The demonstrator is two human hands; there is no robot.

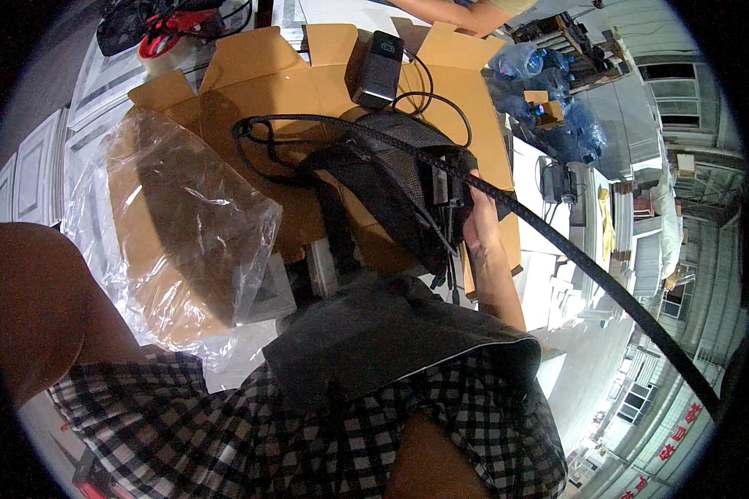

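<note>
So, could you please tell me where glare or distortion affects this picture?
Head view: glare streaks the clear plastic bag; fisheye bends the black braided cable and the buildings at the right rim; corners are black; the right hand on the black mesh gear looks sharp.

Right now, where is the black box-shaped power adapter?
In the head view the black power adapter lies at top centre on the flattened cardboard box, just above the black mesh harness.

Daylight floods the right side, overexposed near the lower right; the centre is dimmer, and fisheye bending darkens the rim.
</note>
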